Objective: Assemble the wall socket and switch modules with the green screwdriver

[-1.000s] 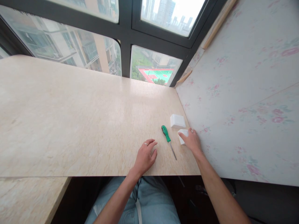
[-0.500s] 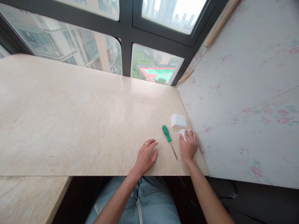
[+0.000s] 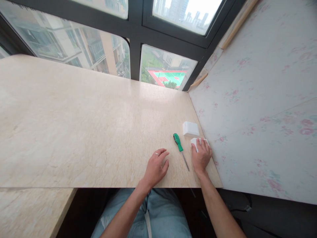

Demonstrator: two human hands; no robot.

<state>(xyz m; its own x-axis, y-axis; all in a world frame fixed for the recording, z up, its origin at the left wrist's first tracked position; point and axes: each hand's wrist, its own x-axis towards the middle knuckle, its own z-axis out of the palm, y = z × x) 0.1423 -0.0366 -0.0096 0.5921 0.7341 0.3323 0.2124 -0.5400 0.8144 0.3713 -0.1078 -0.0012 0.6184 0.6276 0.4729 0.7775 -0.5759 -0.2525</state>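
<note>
My right hand point(image 3: 201, 155) lies over a small white block-like object point(image 3: 194, 141), thumb at its left side and fingers across its top. Most of that object is hidden beneath the hand. Just behind it stands a white rectangular box point(image 3: 191, 128), apart from my fingers. A screwdriver point(image 3: 177, 142) with a green handle lies left of the right hand, its metal shaft pointing toward the near edge. Left of the screwdriver, my left hand point(image 3: 158, 167), with a ring on one finger, rests on the stone surface, its fingers loosely bent and apart, with nothing in them.
The beige stone sill point(image 3: 86, 132) stretches far to the left and ends at a straight front edge above my legs. A dark-framed window point(image 3: 135, 49) closes it off at the back. Close on the right rises a flower-papered wall point(image 3: 247, 115).
The view has shifted very slightly. Both hands, the screwdriver and the white objects keep nearly the same places on the sill.
</note>
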